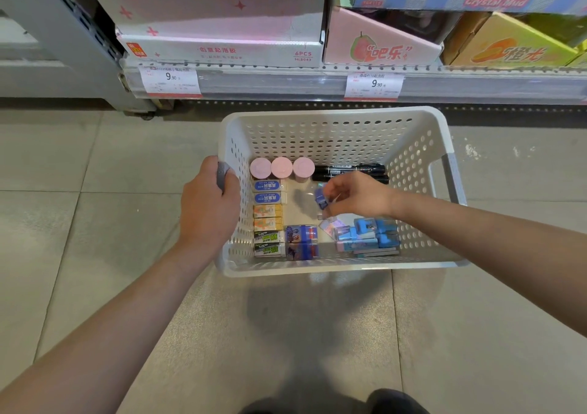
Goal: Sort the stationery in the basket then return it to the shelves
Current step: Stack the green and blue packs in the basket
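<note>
One small blue eraser [321, 198] is being pinched in the fingertips of my right hand [355, 196], above the middle of the white basket [333, 267]. My left hand [209, 197] is gripping the grey handle [221, 172] on the basket's left rim. Below the eraser, other stationery is lying sorted: three pink round tubs [281, 167] and two black markers [349, 172] along the far wall, boxed erasers [268, 216] in a column at left, blue sharpeners [368, 236] at right. The basket is standing on floor tiles [63, 159] before the shelf [286, 80].
</note>
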Demonstrator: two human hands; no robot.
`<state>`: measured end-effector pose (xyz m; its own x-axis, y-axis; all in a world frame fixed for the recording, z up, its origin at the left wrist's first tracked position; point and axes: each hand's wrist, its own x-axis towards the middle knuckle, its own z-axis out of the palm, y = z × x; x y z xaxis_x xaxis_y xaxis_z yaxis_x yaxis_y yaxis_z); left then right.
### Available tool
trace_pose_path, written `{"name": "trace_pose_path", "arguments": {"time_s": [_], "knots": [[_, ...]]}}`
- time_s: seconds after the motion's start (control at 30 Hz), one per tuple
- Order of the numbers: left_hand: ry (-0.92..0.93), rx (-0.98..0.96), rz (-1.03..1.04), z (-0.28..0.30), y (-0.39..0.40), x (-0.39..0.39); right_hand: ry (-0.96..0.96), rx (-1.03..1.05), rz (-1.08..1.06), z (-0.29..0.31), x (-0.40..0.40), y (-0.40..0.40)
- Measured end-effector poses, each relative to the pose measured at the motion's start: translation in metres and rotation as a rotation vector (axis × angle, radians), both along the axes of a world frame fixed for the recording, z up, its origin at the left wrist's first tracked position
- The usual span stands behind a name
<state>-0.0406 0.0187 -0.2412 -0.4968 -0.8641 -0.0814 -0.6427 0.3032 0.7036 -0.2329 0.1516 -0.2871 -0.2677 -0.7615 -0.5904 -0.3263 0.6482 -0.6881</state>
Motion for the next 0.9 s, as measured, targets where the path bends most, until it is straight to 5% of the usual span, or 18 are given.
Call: {"name": "trace_pose_path", "arguments": {"time_s": [0.17, 0.33, 0.47, 0.63, 0.9], "knots": [[-0.014, 0.002, 0.003, -0.001, -0.001, 0.001, -0.324, -0.082, -0.083, 0.002, 0.008, -0.002], [-0.018, -0.009, -0.011, -0.002, -0.001, 0.001, -0.831, 0.074, -0.286, 0.007, 0.010, -0.003], [0.004, -0.007, -0.008, -0.004, -0.002, 0.002, -0.961, 0.114, -0.316, 0.005, 0.011, -0.002], [0.002, 0.010, -0.002, -0.003, -0.001, 0.001, -0.945, 0.130, -0.315, 0.002, 0.009, -0.003], [-0.016, -0.001, -0.004, -0.003, -0.001, 0.001, -0.253, 0.197, -0.199, -0.025, 0.017, -0.026]]}}
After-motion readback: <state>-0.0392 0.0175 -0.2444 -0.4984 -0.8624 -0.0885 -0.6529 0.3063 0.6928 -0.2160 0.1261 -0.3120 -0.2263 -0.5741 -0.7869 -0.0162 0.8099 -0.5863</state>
